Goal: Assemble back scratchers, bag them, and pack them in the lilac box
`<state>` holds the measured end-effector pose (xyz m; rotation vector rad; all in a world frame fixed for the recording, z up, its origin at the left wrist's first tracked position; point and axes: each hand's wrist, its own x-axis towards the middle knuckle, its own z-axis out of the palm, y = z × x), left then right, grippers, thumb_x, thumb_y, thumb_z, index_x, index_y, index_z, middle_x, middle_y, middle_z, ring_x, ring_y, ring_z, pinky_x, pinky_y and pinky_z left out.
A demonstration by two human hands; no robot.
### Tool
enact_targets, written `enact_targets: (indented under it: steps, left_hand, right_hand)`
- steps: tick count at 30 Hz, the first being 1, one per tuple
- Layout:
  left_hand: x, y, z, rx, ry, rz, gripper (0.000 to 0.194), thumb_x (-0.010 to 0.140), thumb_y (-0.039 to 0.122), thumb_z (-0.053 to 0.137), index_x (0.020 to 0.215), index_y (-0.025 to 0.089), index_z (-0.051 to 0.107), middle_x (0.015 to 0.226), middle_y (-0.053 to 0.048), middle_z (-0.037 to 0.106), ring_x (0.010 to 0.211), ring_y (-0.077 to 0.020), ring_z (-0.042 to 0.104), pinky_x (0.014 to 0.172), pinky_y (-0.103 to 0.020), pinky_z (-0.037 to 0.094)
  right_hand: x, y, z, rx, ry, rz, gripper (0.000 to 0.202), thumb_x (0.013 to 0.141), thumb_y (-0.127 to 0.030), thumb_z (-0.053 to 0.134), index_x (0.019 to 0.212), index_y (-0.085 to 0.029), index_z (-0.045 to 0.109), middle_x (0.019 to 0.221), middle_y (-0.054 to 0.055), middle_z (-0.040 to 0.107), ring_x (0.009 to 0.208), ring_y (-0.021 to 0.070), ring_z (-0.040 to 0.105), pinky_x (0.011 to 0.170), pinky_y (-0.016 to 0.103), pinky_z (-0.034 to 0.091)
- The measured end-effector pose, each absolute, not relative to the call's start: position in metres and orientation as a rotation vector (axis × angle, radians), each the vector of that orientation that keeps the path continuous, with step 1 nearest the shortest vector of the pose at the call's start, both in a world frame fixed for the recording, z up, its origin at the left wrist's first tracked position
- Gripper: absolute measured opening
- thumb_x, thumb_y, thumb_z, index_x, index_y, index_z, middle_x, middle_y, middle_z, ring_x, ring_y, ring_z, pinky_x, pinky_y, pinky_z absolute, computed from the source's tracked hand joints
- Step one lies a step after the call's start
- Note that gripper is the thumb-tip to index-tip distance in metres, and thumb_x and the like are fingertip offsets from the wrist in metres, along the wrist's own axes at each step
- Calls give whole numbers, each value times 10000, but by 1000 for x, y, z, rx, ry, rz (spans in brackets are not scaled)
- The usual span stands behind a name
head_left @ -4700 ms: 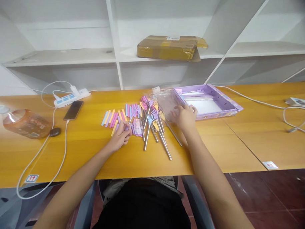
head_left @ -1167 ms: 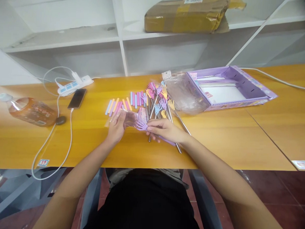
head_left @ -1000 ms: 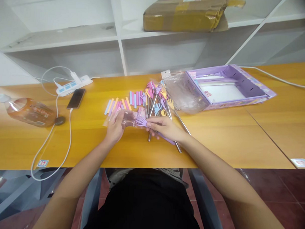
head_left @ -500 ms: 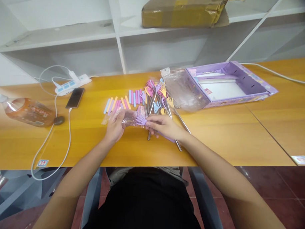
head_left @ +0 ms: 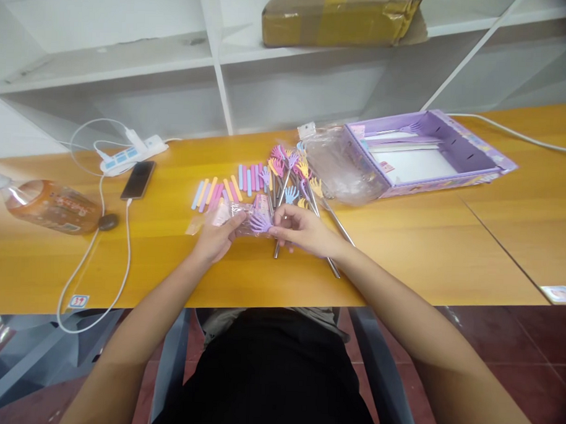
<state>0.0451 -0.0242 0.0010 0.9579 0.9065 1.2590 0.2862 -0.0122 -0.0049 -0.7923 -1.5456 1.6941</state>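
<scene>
Splaying purple scratcher head [head_left: 260,223], seemingly plastic

Scene's lit pretty bright n even, tho the shelving [head_left: 310,89] at 12 o'clock is left w/ soft gray shadows. Desk [head_left: 38,166] near 9 is washed out by glare; glints r caught on the clear wrapper [head_left: 231,210] mid-frame. Corner at 2 is blacked out, edges r stretched, bottle [head_left: 55,207] print @ 9 is blurred.

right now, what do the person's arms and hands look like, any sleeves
The left hand and right hand are ungloved, with no watch or bracelet visible. Both forearms are bare, no sleeves in view; the person wears a black top.
</scene>
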Motion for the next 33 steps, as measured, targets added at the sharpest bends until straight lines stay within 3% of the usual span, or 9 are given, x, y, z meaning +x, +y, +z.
enact_targets:
  steps: [5,11,19,27,33]
  left_hand:
    - [39,-21,4,884,882,1155,400,732,458,1039,862,189,773,908,-35,823,823,-189,802,751,-306,707]
    - [35,-18,-1,840,863,1127,332,798,394,1006,903,183,773,844,-15,784,765,-153,770,725,-262,682]
    - [41,-23,5,949,832,1064,372,726,390,1049,902,186,792,869,-25,806,796,-169,790,744,-268,694]
    - [40,-22,-1,1149,874,1022,343,764,427,1014,931,185,838,893,-64,822,813,-207,791,766,-324,687]
    - [41,-22,-10,1303,922,1075,286,773,396,1001,926,208,850,904,-59,821,831,-216,772,779,-342,662]
  right_hand:
    - [288,-11,-3,-822,-1540,1694,543,827,-527,962,929,-241,512,666,-52,684,545,109,649,452,194,511]
    - [290,-9,-3,-808,-1557,1693,546,837,-543,949,926,-240,504,696,-54,663,580,107,656,450,190,494]
    - [290,-10,-4,-788,-1554,1728,559,810,-495,979,974,-238,510,728,-62,647,608,113,677,451,177,504]
    - [288,-12,-5,-795,-1574,1650,621,845,-449,950,1284,-252,558,1025,-41,557,666,96,705,435,185,550]
    - [287,-14,-6,-813,-1609,1632,658,883,-421,912,1398,-267,535,1096,-15,543,713,111,714,458,201,585]
